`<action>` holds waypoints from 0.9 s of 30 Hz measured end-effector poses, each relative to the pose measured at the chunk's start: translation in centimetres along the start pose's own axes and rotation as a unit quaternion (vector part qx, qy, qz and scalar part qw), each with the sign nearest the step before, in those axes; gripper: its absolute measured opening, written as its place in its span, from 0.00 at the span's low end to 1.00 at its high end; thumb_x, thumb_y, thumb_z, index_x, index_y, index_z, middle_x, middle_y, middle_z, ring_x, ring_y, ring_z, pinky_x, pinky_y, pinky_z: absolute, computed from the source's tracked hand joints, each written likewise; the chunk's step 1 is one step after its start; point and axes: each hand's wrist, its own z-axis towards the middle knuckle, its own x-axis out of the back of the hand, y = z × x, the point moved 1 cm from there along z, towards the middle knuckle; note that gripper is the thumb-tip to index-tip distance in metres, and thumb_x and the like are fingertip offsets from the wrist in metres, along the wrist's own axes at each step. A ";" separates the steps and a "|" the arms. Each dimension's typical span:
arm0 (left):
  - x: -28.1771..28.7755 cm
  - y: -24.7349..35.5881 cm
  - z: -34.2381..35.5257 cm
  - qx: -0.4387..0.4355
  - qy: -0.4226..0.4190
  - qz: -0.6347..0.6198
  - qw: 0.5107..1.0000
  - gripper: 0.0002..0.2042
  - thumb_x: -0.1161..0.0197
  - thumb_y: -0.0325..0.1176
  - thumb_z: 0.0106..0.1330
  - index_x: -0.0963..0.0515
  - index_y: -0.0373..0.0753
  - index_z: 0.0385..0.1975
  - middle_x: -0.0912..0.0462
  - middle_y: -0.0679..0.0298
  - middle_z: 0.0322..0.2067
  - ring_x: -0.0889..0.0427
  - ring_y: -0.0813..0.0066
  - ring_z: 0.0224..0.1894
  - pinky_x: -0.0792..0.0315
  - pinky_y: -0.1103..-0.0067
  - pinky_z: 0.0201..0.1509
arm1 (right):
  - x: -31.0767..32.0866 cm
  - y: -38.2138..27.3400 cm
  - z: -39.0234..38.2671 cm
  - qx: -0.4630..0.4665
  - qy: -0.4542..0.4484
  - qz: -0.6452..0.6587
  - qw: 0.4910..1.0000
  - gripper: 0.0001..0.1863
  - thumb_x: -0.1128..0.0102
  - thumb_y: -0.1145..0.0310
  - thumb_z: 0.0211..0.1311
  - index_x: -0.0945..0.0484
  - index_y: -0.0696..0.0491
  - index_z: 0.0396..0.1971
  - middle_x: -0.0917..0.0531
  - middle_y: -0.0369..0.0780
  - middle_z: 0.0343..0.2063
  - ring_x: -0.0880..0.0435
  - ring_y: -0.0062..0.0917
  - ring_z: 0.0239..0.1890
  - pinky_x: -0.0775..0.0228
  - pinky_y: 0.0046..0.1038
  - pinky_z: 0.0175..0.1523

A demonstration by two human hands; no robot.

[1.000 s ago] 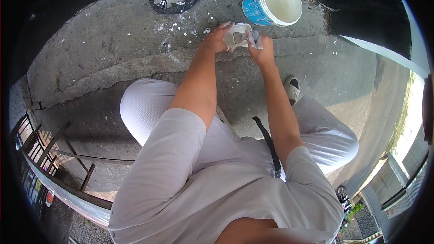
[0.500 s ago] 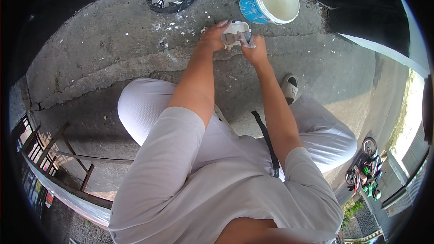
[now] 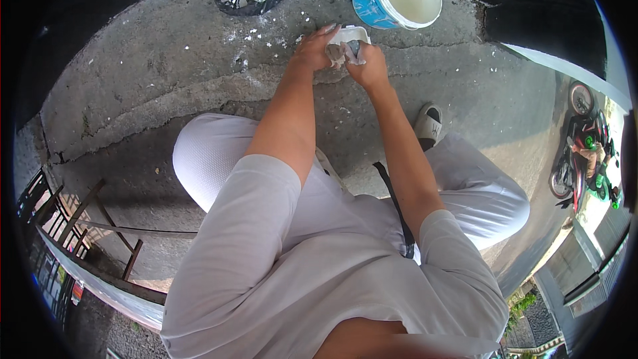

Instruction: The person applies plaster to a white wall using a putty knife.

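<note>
Both of my arms reach forward over the concrete to a small white rectangular tray point(image 3: 357, 33) smeared with pale paste. My left hand point(image 3: 316, 48) grips the tray's left side, its fingers wrapped over the edge. At the near right side my right hand point(image 3: 370, 68) is closed around a crumpled, whitish-grey piece point(image 3: 354, 52), like thin plastic or a rag, pressed against the tray. The tray's underside is hidden. Just beyond, to the right, stands a blue-and-white bucket point(image 3: 375, 5) with pale material inside.
A black plastic bag point(image 3: 266, 1) with white lumps lies open at the far left. White crumbs dot the cracked concrete point(image 3: 166, 60). My sandalled foot point(image 3: 428, 123) is to the right. On the road at right is a motorcycle point(image 3: 579, 149) with a rider; metal railings point(image 3: 100, 226) stand at left.
My right hand has shifted slightly left and nearer across the tray, with the crumpled piece. The motorcycle at right has moved farther up the view.
</note>
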 end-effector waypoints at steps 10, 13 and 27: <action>0.6 0.3 0.2 0.053 -0.026 -0.001 0.998 0.57 0.16 0.41 0.40 0.44 0.56 0.75 0.43 0.68 0.74 0.38 0.63 0.73 0.40 0.70 0.76 | 3.1 -0.4 0.6 0.024 -0.062 0.009 0.998 0.11 0.34 0.65 0.59 0.18 0.59 0.33 0.17 0.55 0.27 0.18 0.54 0.34 0.25 0.46 0.38; 0.5 0.4 0.0 0.033 -0.010 -0.025 0.999 0.58 0.15 0.39 0.40 0.46 0.58 0.75 0.43 0.68 0.74 0.38 0.63 0.73 0.39 0.70 0.76 | 3.0 1.6 -0.5 0.120 -0.165 -0.025 0.979 0.11 0.34 0.67 0.59 0.17 0.57 0.37 0.17 0.54 0.29 0.17 0.53 0.36 0.26 0.47 0.41; 0.3 0.5 0.2 0.034 -0.027 0.021 0.999 0.59 0.17 0.43 0.42 0.49 0.57 0.76 0.49 0.72 0.76 0.39 0.63 0.73 0.40 0.69 0.76 | 3.8 2.3 1.3 0.128 -0.328 -0.083 0.932 0.16 0.31 0.65 0.59 0.16 0.51 0.46 0.14 0.49 0.40 0.17 0.48 0.46 0.25 0.43 0.51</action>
